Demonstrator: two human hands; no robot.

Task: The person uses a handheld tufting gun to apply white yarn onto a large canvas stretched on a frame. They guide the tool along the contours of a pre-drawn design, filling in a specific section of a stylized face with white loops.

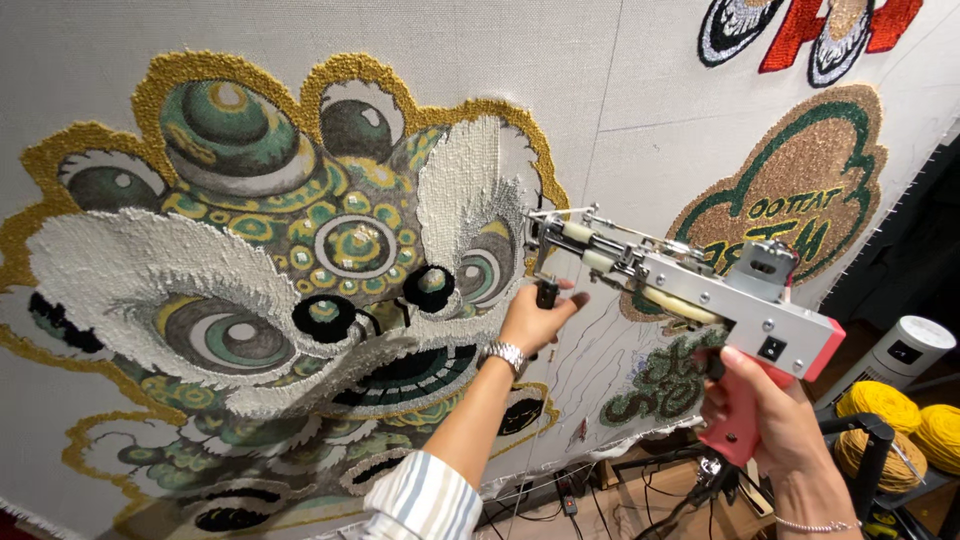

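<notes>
Tufting gun, a rigid and probably front-heavy metal tool, held with its needle end against the stretched backing cloth: right hand clenched around the pink pistol grip, left hand with fingers closed on the black front handle, beside the lion-head design.

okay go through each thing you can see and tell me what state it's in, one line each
Tufting gun: held up, tip at the cloth.
Left hand: gripping the gun's front handle.
Right hand: gripping the pink rear grip.
Lion design: largely tufted.
Backing cloth: stretched taut.
Yellow yarn cones: resting on a rack.
</notes>
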